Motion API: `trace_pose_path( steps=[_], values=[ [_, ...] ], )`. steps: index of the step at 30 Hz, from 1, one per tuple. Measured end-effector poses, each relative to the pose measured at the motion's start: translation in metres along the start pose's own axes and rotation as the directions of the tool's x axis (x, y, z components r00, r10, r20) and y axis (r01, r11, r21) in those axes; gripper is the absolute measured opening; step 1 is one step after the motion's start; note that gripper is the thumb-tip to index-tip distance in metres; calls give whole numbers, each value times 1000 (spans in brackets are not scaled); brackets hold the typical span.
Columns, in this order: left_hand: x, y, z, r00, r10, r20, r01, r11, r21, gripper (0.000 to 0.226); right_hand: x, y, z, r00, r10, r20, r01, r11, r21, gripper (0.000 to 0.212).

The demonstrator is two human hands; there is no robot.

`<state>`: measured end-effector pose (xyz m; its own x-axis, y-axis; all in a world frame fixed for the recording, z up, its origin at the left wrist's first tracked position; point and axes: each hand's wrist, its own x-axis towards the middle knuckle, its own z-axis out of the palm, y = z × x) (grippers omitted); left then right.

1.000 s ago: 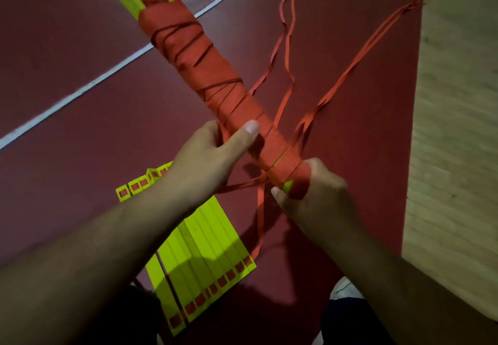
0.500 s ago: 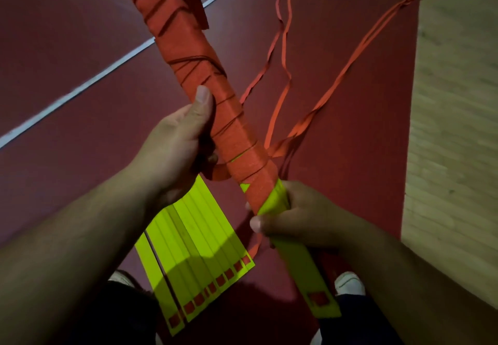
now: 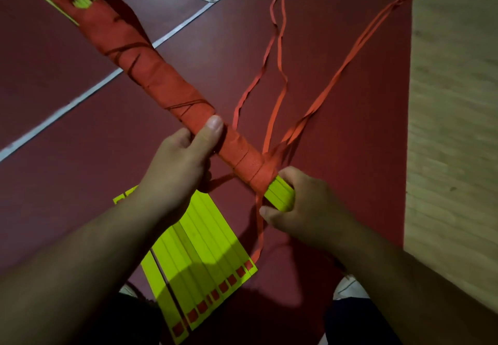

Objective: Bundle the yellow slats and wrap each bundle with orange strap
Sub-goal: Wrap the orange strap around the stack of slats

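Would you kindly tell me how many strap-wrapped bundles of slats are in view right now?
1. The wrapped bundle runs diagonally, gripped by the left hand and right hand. The loose slats on the floor are unwrapped; more bundles may lie outside view.

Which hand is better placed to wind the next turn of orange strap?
Probably the right hand: it grips the bare yellow end of the bundle, with the loose strap hanging by its thumb. The left hand grips the wrapped middle.

One wide-angle head-worn camera looks forward and down, close above the left hand [image 3: 177,172] and right hand [image 3: 304,207], onto the red floor [image 3: 80,169]
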<state>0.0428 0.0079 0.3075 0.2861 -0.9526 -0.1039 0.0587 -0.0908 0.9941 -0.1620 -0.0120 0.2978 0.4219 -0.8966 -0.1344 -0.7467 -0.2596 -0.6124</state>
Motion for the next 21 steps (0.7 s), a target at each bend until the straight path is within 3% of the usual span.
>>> trace_pose_path(
  steps=[4, 6, 9, 13, 18, 21],
  values=[
    [2, 3, -8, 990, 78, 115, -61, 987, -147, 86, -1, -8, -23, 944, -12, 330, -117, 923, 367, 43],
    [4, 5, -11, 980, 91, 176, -63, 985, -158, 84, 0, -10, -25, 923, -83, 377, -99, 894, 438, 33],
    [7, 7, -16, 984, 71, 163, -54, 993, -108, 61, 2, -6, -17, 987, -113, 116, 84, 969, 233, 28],
    [3, 6, -12, 981, -32, 192, 33, 999, 0, 52, -1, -1, -11, 983, -15, -185, 11, 1000, -21, 45],
    [-3, 3, 6, 992, -25, 121, 26, 1000, 0, 46, -3, -3, -3, 945, 38, -324, -58, 997, -52, 44],
    [-7, 0, 9, 996, -61, 70, 66, 995, -74, 37, -3, -5, 1, 961, 16, -277, -51, 992, -117, 48]
  ],
)
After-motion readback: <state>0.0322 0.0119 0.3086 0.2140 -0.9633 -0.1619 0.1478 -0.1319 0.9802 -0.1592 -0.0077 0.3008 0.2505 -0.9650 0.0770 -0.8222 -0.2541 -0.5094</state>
